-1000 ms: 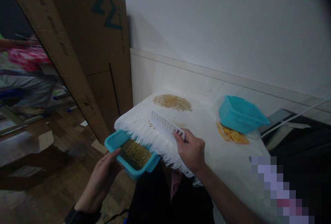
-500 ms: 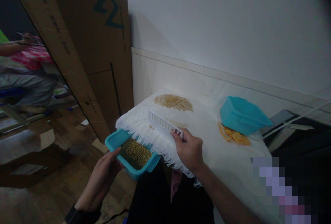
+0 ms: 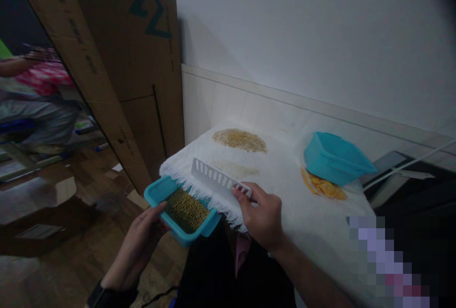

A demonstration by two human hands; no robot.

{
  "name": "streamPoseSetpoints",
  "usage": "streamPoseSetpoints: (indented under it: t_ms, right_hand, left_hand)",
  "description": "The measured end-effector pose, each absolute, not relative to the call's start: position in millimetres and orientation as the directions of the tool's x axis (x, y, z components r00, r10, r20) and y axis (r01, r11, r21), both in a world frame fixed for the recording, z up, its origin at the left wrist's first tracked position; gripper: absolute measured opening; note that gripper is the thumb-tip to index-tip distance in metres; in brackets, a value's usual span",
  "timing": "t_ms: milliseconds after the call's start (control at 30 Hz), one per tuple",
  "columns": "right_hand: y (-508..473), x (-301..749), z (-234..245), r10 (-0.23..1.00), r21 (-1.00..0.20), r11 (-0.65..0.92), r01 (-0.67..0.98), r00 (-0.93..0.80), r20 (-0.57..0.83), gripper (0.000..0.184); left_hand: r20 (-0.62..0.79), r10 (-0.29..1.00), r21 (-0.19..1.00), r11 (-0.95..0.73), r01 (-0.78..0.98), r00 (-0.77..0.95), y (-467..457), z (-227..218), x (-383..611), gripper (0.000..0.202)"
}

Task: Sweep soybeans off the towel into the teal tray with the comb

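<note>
My left hand (image 3: pixel 142 237) grips a teal tray (image 3: pixel 156 192) filled with green beans (image 3: pixel 185 210), held just below the table's near-left edge. My right hand (image 3: pixel 261 215) pinches a white slotted plastic scraper (image 3: pixel 214 178) that lies along the fringed edge of the white cloth (image 3: pixel 285 180), right above the tray. A pile of yellowish beans (image 3: pixel 239 139) sits at the far side of the cloth.
A second teal tray (image 3: pixel 335 157) rests tilted on orange pieces (image 3: pixel 322 187) at the right. Tall cardboard sheets (image 3: pixel 117 61) lean against the wall at left. A dark device with a white cable (image 3: pixel 402 165) lies at far right. Another person's arm (image 3: pixel 14 66) shows at far left.
My right hand has dragged the scraper toward the table's near edge, and the few loose beans in front of it are gone from the cloth. The left hand keeps the tray still.
</note>
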State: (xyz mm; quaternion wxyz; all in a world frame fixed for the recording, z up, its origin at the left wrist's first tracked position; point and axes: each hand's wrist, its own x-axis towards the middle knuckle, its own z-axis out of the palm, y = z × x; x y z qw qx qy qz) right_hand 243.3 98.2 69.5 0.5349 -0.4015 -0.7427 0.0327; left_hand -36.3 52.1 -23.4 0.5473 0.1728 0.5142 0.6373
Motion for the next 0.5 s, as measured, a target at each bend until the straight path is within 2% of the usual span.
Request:
streamPoseSetpoints:
  t_ms: [233, 500]
  right_hand:
    - [125, 278, 62, 0.618, -0.427, 0.542, 0.724, 0.001, 0.786, 0.027]
    - [121, 281, 55, 0.682, -0.489, 0.528, 0.695, -0.003, 0.731, 0.025]
  left_hand:
    - [-0.368, 0.877, 0.836, 0.166, -0.524, -0.309, 51, -24, -35, 0.039]
    - [-0.384, 0.876, 0.825, 0.182, -0.535, -0.294, 53, -22, -35, 0.045]
